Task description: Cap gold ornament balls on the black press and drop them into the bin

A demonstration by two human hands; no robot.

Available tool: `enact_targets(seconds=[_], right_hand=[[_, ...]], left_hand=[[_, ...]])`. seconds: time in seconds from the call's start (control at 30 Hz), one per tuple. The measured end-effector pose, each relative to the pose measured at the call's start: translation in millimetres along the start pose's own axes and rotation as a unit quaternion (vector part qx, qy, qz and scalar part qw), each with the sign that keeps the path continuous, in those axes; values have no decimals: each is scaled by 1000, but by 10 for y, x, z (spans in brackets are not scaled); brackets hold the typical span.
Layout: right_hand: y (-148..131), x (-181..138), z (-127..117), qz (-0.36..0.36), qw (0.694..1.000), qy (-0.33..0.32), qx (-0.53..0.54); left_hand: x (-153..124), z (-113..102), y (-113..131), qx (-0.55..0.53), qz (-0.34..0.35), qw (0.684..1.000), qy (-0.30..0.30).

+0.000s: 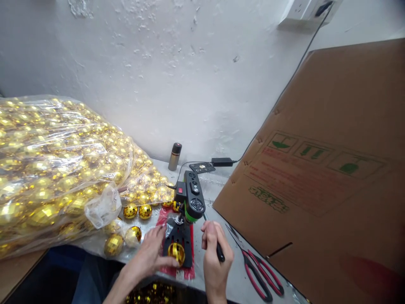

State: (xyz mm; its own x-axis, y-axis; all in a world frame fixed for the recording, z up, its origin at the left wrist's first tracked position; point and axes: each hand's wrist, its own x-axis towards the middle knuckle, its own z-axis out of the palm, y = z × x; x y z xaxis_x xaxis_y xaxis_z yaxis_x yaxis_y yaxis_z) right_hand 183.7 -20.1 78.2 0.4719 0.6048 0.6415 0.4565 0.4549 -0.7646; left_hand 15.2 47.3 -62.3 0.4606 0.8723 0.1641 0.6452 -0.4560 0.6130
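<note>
A small black bench drill press with a red switch stands on the table. One gold mirrored ball rests on its slotted black base plate. My left hand lies at the left of the plate, fingers stretched out and thumb reaching along the near side of the ball. Closed around a black-handled lever at the press's right side is my right hand. The lever's thin metal rod shows above the fist. A red plastic sheet lies under the plate.
A clear bag full of gold balls fills the left, with loose balls beside it. Red-handled scissors lie right, against a large cardboard box. Behind are a bottle, a phone-like black slab and a power adapter.
</note>
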Motion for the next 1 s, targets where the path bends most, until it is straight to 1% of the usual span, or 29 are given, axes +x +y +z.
enact_targets(seconds=[0.07,0.1,0.13,0.17,0.23,0.33,0.43,0.5,0.53,0.57,0.63,0.67,0.73,0.8,0.87,1.0], right_hand=[[64,-64,10,-5,1000,3,8],[87,-91,13,-5,1000,5,10],[103,-111,14,-5,1000,7,11],[111,-124,12,-5,1000,6,12],[111,-131,3,-7,1000,-2,12],[94,-123,-13,-13,1000,-11,11],[78,-113,-20,-19,1000,-13,14],[63,-100,-17,-21,1000,-15,14],[54,-90,-15,-22,1000,-15,13],[42,-78,-13,-23,1000,-15,12],[16,-45,-11,-23,1000,-14,8],[3,-27,-11,-23,1000,-15,5],[-21,8,-15,-24,1000,-19,-2],[-37,34,-22,-28,999,-24,-6],[-45,44,-31,-34,999,-28,-7],[-44,31,-48,-43,999,-28,-3]], left_hand=[[94,-191,-55,89,-57,991,84],[173,-279,-68,146,-103,978,106],[263,-355,-75,197,-156,962,105],[356,-415,-79,218,-186,953,101],[520,-485,-84,231,-219,945,83],[641,-511,-83,208,-204,955,53],[616,-492,-48,171,-148,974,24],[554,-438,-5,93,-93,991,27],[516,-391,21,29,-71,996,38],[477,-331,48,-48,-58,996,49],[395,-183,103,-198,-65,976,61],[355,-106,131,-248,-81,964,59],[284,29,183,-299,-114,946,53],[233,115,227,-301,-133,943,57],[204,158,257,-271,-132,952,60],[191,220,273,-180,-78,979,53]])
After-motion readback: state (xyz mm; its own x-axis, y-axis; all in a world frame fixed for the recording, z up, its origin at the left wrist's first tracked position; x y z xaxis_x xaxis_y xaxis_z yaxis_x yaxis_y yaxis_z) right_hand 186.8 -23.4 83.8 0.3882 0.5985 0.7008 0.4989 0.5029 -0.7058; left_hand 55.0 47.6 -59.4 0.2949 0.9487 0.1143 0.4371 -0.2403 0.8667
